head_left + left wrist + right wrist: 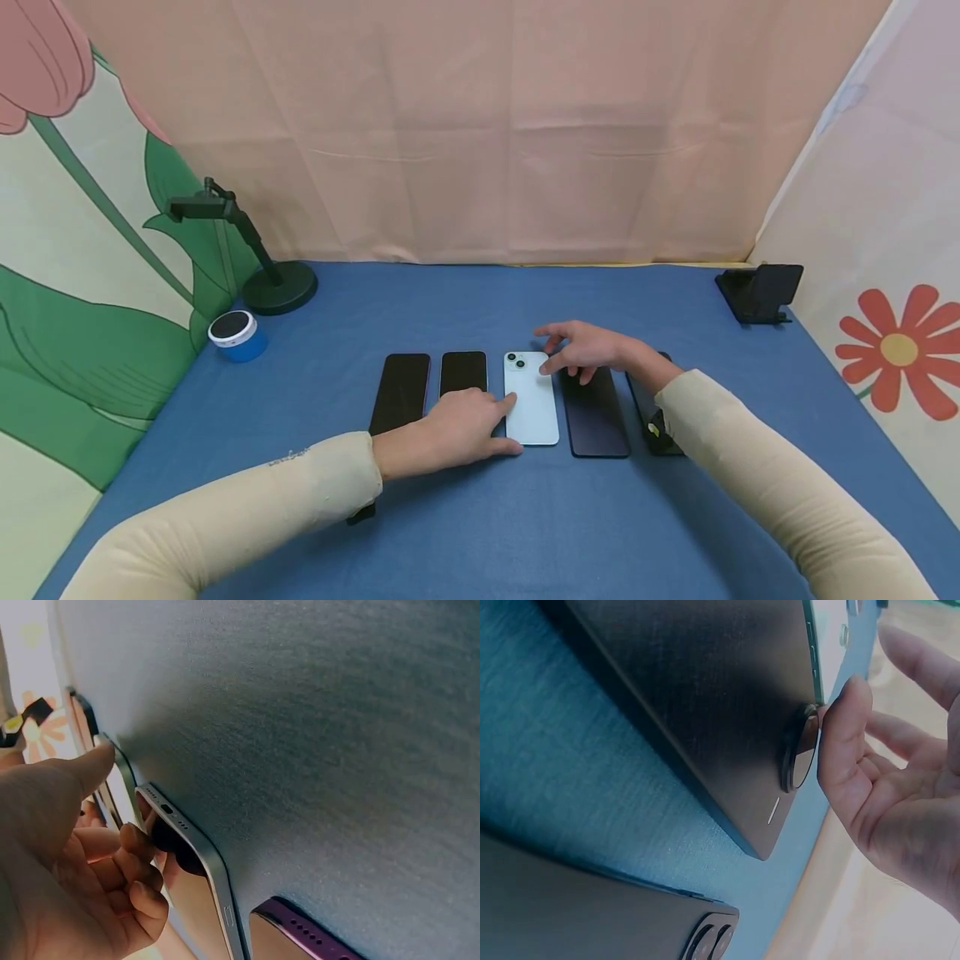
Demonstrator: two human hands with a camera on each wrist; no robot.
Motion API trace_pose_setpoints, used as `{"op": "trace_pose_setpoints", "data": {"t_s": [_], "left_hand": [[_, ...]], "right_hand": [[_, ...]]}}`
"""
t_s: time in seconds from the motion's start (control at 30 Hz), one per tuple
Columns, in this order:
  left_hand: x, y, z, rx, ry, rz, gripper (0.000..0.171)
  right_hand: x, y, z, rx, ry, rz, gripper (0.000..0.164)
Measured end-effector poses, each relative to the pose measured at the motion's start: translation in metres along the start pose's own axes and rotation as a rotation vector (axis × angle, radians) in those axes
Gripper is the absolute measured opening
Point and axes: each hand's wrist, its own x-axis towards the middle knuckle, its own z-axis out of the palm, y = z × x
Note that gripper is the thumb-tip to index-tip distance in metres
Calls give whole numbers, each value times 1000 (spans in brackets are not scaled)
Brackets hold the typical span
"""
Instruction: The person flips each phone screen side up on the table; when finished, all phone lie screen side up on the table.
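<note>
A pale blue smartphone point(534, 412) lies back up in the middle of a row of phones, its two camera lenses at the far left corner. My left hand point(465, 427) is at its near left side, index finger at the left edge and thumb by the bottom edge; the other fingers are bent under. From the far right, my right hand point(588, 348) reaches over a dark smartphone point(597, 421), with a fingertip at the pale phone's upper right edge and the other fingers spread. In the right wrist view, the dark phone's round camera bump point(802, 750) shows close beside that hand.
Two phones lie screen up on the left, a black one point(403, 387) and a smaller one point(463, 372). Another dark phone point(647, 400) is partly hidden under my right sleeve. Farther back stand a black stand point(279, 287), a blue-and-white round container point(238, 335) and a black phone holder point(761, 293).
</note>
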Motion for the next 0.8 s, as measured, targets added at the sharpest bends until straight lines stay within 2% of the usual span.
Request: {"op": "trace_pose_setpoints", "data": {"t_s": [0.17,0.47,0.8], "left_hand": [[1,0,1,23,24,-19,75],[1,-2,10,-22,57,-9,78],[1,-3,9,23,85,3,75]], "right_hand": [[0,-1,0,3,-2,0,77],[3,-4,-3,8,-23,-1,75],[13,-9,-7,22,-55,32,70]]}}
